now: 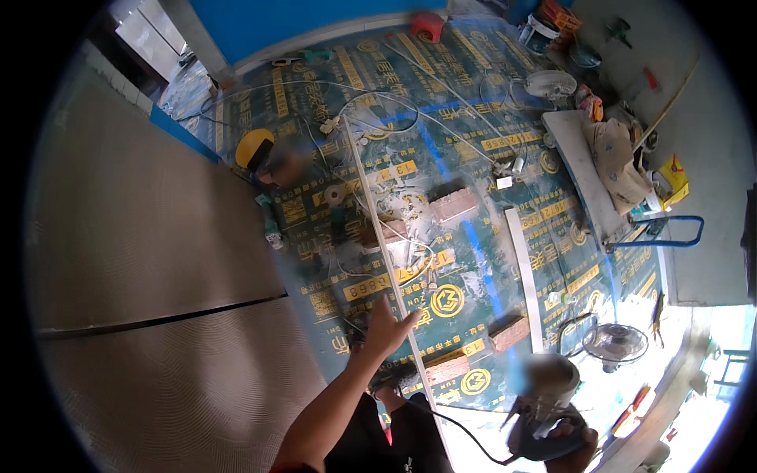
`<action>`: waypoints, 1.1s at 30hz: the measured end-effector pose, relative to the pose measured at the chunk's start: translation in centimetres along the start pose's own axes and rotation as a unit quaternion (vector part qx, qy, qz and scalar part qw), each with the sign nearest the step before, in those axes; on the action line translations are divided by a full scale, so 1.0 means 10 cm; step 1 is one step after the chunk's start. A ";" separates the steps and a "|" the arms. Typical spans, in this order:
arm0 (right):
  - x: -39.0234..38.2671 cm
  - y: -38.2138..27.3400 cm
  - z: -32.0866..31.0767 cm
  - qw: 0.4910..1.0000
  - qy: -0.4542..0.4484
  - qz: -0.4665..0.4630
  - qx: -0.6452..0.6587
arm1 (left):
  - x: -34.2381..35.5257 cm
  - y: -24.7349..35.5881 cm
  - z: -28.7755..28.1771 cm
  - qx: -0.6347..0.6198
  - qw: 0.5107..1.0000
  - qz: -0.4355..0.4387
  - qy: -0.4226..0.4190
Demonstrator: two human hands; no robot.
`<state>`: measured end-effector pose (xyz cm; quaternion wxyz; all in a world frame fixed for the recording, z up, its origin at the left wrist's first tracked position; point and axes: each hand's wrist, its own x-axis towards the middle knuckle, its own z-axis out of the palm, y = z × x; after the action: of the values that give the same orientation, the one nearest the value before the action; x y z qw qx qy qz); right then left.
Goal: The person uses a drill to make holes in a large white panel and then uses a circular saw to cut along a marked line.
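My right hand (582, 451) is closed around the handle of a corded power cutter (544, 426) at the lower right; its round head is blurred. A black cord trails from the tool toward my legs. My left hand (385, 329) reaches forward, thumb spread and index finger stretched out. It is beside a long pale strip (374, 206) that runs away from me, with the thumb crossing over it. The other fingers are partly hidden. Reddish bricks lie about the strip, one brick (447, 367) close to its near end and another brick (455, 205) farther off.
Green printed sheeting (315, 236) covers the floor. A second pale strip (523, 276) lies to the right, near a fan (615, 345). Loose cables cross the far floor. A blue-handled board (576, 169) and a red stool (426, 27) stand beyond. Large grey panels (158, 213) fill the left.
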<state>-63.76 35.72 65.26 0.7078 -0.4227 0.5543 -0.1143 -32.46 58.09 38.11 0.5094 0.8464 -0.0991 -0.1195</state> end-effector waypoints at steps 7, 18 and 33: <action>0.13 -1.04 0.27 0.993 -0.084 -0.084 -0.010 | 0.25 0.05 0.45 -0.037 0.982 -0.141 0.123; 0.65 -2.28 2.58 0.970 -0.185 -0.137 -0.078 | 0.34 0.23 0.41 -0.063 0.996 -0.067 -0.021; 2.34 -1.65 5.44 0.879 -0.272 -0.285 -0.268 | 0.11 0.27 0.52 -0.192 0.936 -0.280 -0.096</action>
<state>-2.35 36.49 62.64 0.6268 -0.7508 0.2046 -0.0387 -33.10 52.12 38.01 0.5963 0.7104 0.1184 -0.3547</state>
